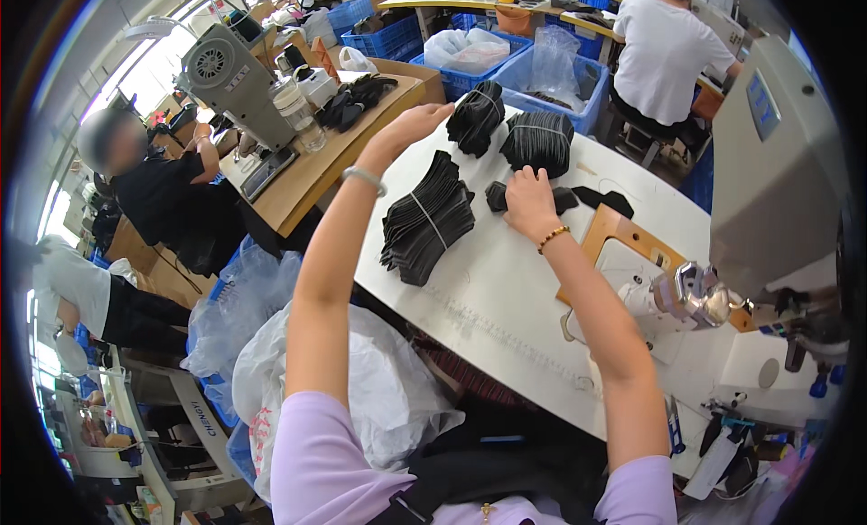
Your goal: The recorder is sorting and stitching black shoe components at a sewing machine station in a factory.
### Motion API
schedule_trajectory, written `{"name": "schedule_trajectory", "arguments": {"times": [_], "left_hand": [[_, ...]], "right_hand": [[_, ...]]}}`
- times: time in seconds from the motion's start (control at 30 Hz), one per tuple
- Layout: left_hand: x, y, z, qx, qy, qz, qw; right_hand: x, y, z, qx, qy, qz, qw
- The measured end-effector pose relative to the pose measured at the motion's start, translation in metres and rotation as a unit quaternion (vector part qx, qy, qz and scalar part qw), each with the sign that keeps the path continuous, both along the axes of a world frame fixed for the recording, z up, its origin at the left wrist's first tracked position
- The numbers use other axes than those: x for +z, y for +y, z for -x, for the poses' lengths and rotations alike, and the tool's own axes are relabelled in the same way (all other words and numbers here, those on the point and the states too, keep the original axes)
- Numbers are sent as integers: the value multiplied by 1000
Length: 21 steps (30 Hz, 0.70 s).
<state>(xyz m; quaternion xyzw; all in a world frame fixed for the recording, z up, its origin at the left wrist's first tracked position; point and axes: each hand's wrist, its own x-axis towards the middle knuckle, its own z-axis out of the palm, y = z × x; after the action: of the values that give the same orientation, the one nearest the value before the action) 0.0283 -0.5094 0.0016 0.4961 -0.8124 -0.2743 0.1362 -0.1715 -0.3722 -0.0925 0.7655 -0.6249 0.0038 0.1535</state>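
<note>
Lilac sleeves nearest us; beside the sewing machine (695,295) our right hand (528,200) pins soft, floppy black pieces (496,196); left hand (411,125), open, touches a banded bundle (476,117), best gripped there

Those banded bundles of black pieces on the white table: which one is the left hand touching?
The left hand rests on the farthest-left bundle, at the table's far edge. The bundle beside it lies ahead of the right hand; the biggest bundle lies nearer, untouched.

Grey industrial sewing machine (237,84) on wooden bench (312,177); blue plastic crates (564,84) behind white table (506,299); crumpled white plastic bag (388,390) below.
</note>
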Motion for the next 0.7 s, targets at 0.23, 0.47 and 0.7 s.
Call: {"name": "schedule_trajectory", "arguments": {"times": [0.23, 0.47, 0.7], "left_hand": [[-39, 109, -41, -61, -206, 45, 976], [-48, 143, -38, 6, -214, 89, 973], [-40, 211, -28, 7, 283, -361, 889]], "right_hand": [[-9, 64, 6, -13, -40, 1, 999], [-25, 150, -37, 162, -345, 32, 924], [-5, 184, -24, 29, -757, -220, 615]]}}
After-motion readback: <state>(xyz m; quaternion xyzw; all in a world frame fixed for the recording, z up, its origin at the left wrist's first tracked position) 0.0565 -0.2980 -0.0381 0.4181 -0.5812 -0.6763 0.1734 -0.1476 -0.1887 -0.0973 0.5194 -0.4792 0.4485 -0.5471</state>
